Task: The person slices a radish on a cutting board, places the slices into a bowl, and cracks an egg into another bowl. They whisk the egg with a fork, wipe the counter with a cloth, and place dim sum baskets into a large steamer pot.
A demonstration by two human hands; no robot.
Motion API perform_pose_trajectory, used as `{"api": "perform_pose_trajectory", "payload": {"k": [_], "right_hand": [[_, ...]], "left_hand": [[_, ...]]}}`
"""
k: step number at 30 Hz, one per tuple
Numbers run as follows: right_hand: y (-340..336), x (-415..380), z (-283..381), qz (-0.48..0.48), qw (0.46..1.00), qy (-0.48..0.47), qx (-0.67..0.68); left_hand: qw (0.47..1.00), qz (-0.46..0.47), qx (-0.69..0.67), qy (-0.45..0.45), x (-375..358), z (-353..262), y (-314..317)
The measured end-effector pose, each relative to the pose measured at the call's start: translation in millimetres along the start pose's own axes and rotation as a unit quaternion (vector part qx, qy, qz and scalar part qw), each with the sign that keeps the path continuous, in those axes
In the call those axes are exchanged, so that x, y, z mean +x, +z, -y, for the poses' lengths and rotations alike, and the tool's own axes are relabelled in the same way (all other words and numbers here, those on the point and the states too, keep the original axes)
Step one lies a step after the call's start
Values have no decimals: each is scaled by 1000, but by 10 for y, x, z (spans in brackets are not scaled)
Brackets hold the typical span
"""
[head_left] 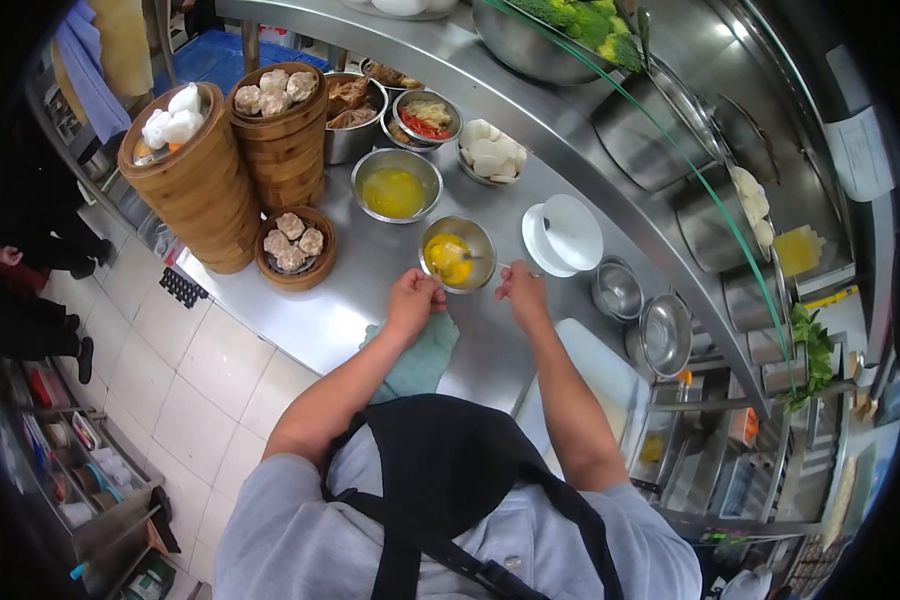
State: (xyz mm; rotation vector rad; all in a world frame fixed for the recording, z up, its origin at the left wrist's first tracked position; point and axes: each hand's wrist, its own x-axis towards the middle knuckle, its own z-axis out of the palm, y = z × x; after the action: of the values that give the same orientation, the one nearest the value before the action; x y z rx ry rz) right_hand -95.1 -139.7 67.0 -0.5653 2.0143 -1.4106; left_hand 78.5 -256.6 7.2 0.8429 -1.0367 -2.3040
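A small metal bowl (483, 244) with yellow beaten egg (447, 259) in it stands on the steel counter in front of me. My left hand (417, 300) pinches the near-left rim of this bowl. Closed at the bowl's right side, my right hand (522, 292) grips the handle of a thin metal utensil (467, 257), whose far end dips into the egg. Whether it is a fork or a spoon I cannot make out. Behind the egg stands a larger metal bowl (394, 193) of clear yellow liquid. A green cloth (425, 355) lies under my left wrist.
Bamboo steamers (195, 195) with dumplings (291, 243) stand at the left. White bowls (570, 235) and empty metal bowls (665, 335) sit at the right, near a white board (600, 375). A steel shelf (560, 125) with pots overhangs the back. People stand at far left.
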Motion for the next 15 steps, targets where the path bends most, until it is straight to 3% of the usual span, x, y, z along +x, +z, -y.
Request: {"api": "perform_pose_trajectory", "payload": {"k": [2, 4, 8, 10, 11, 13, 15], "right_hand": [[-18, -27, -45, -37, 998, -17, 39], [-26, -23, -45, -12, 999, 47, 23], [-94, 25, -135, -8, 999, 42, -20], [-114, 58, -146, -64, 989, 51, 124], [-144, 69, -157, -65, 989, 50, 124], [-178, 95, -184, 38, 997, 68, 18], [-192, 85, -148, 3, 996, 67, 63]], "left_hand": [[1000, 1, 2, 1, -24, 1, 13], [1000, 2, 6, 4, -28, -9, 5], [1000, 0, 4, 13, -76, 21, 2], [1000, 1, 10, 22, -39, 25, 0], [999, 1, 15, 29, -34, 49, 3], [999, 3, 25, 36, -36, 78, -12], [998, 1, 44, 40, -20, 70, 1]]}}
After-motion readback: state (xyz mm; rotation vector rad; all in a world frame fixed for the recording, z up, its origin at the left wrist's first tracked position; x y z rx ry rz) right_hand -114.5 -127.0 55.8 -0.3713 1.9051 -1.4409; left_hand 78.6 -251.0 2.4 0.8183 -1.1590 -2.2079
